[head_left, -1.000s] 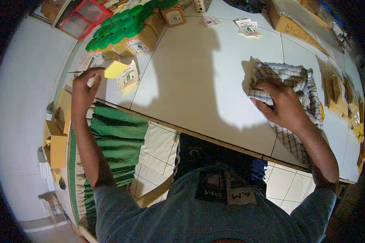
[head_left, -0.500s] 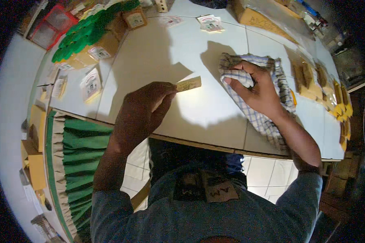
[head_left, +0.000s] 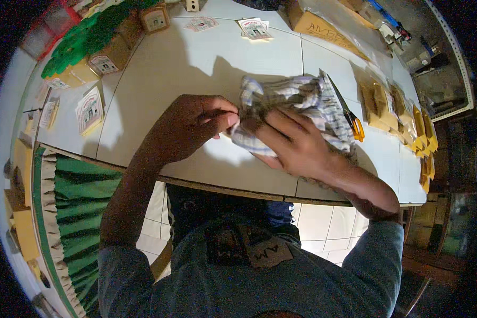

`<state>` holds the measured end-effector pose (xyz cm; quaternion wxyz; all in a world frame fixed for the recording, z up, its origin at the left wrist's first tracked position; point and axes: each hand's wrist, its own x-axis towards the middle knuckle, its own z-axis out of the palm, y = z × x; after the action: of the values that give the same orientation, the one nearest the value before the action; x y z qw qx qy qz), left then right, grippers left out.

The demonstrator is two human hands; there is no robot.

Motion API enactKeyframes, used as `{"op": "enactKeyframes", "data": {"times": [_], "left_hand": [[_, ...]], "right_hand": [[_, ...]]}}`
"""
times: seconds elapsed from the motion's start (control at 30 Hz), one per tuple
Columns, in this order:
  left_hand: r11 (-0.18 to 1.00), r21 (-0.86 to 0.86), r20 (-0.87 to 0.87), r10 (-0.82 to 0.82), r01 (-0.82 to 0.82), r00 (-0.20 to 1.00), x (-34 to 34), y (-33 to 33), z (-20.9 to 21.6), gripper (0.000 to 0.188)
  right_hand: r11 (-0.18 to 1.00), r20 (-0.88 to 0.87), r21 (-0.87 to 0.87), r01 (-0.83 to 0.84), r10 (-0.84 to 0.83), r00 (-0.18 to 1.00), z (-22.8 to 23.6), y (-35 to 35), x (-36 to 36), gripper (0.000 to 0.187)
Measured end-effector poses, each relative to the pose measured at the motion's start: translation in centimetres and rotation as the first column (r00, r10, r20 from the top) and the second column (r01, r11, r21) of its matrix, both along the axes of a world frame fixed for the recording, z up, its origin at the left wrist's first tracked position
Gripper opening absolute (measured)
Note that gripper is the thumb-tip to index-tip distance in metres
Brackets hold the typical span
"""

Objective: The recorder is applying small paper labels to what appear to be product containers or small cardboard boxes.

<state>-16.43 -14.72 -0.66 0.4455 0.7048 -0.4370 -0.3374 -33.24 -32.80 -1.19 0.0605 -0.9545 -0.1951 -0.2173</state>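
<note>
Above the white tiled table my left hand (head_left: pixel 193 127) is closed in a pinch. The small yellowish printed strip it holds is now mostly hidden by its fingers and the cloth. My right hand (head_left: pixel 294 140) grips a bunched blue-and-white checked cloth (head_left: pixel 297 87), pressing part of it against the left fingertips. The rest of the cloth lies crumpled beyond and to the right of that hand. Right beside the cloth are scissors (head_left: pixel 357 128) with orange handles, their blades partly under or against it.
Printed labels lie in stacks at the left (head_left: pixel 91 110) and far middle (head_left: pixel 255 29). Brown packs with green tops (head_left: pixel 85 47) stand far left. A cardboard box (head_left: pixel 323 29) is at the back. Yellow-brown packets (head_left: pixel 379 108) line the right side. The table edge (head_left: pixel 233 190) runs before me.
My right hand has moved left with the cloth, bringing it onto the strip at my left fingertips. The scissors, mostly covered before, now show. The whole view has shifted slightly.
</note>
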Motion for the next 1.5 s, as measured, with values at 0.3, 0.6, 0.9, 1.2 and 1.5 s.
{"op": "enactKeyframes", "data": {"times": [0.3,0.6,0.9,1.2,1.5], "left_hand": [[0.983,-0.167,0.142,0.106,-0.082,0.984,-1.7,0.6,-2.0,0.026],[0.976,-0.204,0.494,0.175,-0.082,0.852,-2.6,0.8,-1.9,0.014],[0.969,-0.221,0.518,0.21,-0.107,0.829,-3.1,0.6,-1.6,0.014],[0.949,-0.221,0.549,0.313,-0.226,0.775,-1.6,2.0,0.3,0.013],[0.896,-0.326,0.614,0.443,-0.3,0.654,1.5,5.2,2.5,0.017]], "right_hand": [[0.898,-0.122,0.418,0.137,-0.094,0.988,0.5,-0.1,1.7,0.033],[0.894,-0.121,0.418,0.16,-0.12,0.985,1.3,0.1,1.1,0.026],[0.926,-0.157,0.331,0.183,-0.137,0.978,2.2,-0.4,0.6,0.034],[0.923,-0.068,0.307,0.231,-0.221,0.973,3.2,-2.7,1.6,0.031],[0.887,-0.17,0.382,0.26,-0.209,0.963,-1.4,-2.3,4.4,0.03]]}}
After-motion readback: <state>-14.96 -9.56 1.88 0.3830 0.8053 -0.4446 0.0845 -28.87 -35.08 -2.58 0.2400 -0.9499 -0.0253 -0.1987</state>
